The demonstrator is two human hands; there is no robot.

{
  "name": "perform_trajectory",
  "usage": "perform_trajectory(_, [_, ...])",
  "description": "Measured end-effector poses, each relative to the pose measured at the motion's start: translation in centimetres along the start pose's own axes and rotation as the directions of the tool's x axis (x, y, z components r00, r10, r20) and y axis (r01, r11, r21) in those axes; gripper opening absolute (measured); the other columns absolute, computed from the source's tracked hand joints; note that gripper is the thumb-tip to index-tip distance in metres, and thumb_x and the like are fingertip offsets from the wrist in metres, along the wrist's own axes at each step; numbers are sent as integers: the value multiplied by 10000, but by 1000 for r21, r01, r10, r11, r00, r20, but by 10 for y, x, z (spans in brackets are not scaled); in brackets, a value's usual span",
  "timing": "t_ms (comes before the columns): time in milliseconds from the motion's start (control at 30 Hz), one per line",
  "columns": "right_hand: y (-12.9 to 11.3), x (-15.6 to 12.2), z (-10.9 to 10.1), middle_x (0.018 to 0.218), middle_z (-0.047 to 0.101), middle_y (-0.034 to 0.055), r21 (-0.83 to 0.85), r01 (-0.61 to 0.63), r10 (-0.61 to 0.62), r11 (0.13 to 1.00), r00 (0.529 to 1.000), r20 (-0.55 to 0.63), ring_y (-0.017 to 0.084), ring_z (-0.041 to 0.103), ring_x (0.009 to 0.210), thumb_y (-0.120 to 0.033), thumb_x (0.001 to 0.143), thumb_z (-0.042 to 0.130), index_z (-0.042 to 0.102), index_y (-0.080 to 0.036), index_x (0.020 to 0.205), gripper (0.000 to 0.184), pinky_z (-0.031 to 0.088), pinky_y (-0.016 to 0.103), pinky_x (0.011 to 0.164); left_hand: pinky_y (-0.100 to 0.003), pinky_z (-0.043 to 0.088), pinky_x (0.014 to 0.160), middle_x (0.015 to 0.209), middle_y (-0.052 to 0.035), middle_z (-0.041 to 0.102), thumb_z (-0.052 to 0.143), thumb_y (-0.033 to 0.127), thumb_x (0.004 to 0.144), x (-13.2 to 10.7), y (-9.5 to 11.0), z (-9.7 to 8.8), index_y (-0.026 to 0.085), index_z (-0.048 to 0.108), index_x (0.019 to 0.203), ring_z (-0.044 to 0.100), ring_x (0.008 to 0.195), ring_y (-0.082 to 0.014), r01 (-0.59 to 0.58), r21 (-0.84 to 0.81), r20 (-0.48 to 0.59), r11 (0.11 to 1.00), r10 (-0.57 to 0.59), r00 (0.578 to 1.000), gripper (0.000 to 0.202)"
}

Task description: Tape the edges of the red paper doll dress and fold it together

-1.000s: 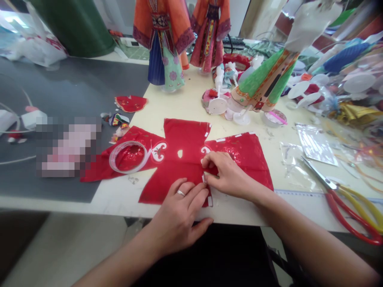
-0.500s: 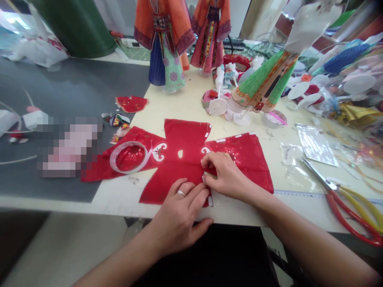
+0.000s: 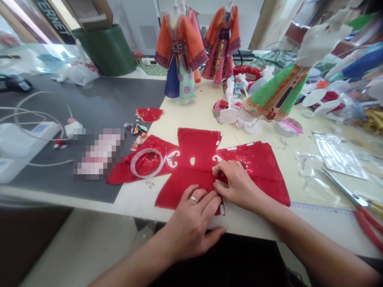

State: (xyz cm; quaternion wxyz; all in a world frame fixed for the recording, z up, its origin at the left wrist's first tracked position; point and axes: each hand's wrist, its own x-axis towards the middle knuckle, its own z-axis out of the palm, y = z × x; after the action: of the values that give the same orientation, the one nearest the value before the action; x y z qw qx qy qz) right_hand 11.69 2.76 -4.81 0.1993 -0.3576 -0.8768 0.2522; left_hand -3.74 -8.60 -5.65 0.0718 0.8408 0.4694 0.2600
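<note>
A red cloth garment piece (image 3: 197,141) lies spread flat in a cross shape, with white embroidered motifs and a small hole in its middle. Short white strips (image 3: 231,148), resembling tape, sit along some of its edges. My left hand (image 3: 194,219), wearing a ring, rests on the lower flap with its fingers laid on the cloth and its thumb apart. Beside it, my right hand (image 3: 239,185) has thumb and fingertips pinched at the flap's right edge; what is between them is hidden. A tape roll (image 3: 133,165) lies on the left sleeve.
Dressed dolls (image 3: 179,59) stand at the back; a green-skirted figure (image 3: 277,93) leans at right. Scissors (image 3: 356,197) and clear plastic bags (image 3: 341,153) lie right, near a ruler (image 3: 323,208). A power strip (image 3: 30,145) with cables and a blurred-out object (image 3: 100,153) are left.
The camera view has shifted, so everything sits lower and further right, and more of the left side shows. Both hands keep nearly the same places on the cloth.
</note>
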Motion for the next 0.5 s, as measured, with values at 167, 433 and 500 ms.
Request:
perform_trajectory(167, [0, 1, -1, 727, 558, -10, 27, -18, 18, 999, 1000, -9, 160, 488, 719, -65, 692, 531, 466, -202, 768, 169, 355, 336, 758, -508, 352, 1014, 1216, -145, 602, 571, 336, 831, 1, 0, 0, 50, 513, 1223, 515, 1054, -287, -14, 18, 9, 1000, 14, 1000, 488])
perform_trajectory(433, [0, 1, -2, 759, 573, -1, 33, -7, 7, 999, 1000, 2, 160, 481, 738, -31, 655, 539, 481, -194, 777, 212, 351, 326, 761, -512, 375, 994, 1201, -153, 614, 588, 320, 824, 1, 0, 1, 40, 511, 1217, 534, 1038, -289, -44, 44, -16, 998, 45, 999, 489])
perform_trajectory(500, [0, 1, -1, 761, 575, -1, 40, -10, 10, 999, 1000, -2, 159, 479, 738, -24, 658, 531, 480, -194, 772, 211, 351, 327, 763, -511, 376, 994, 1205, -155, 612, 586, 312, 827, 0, 0, 1, 43, 508, 1219, 535, 1044, -292, -54, 52, -25, 997, 56, 998, 482])
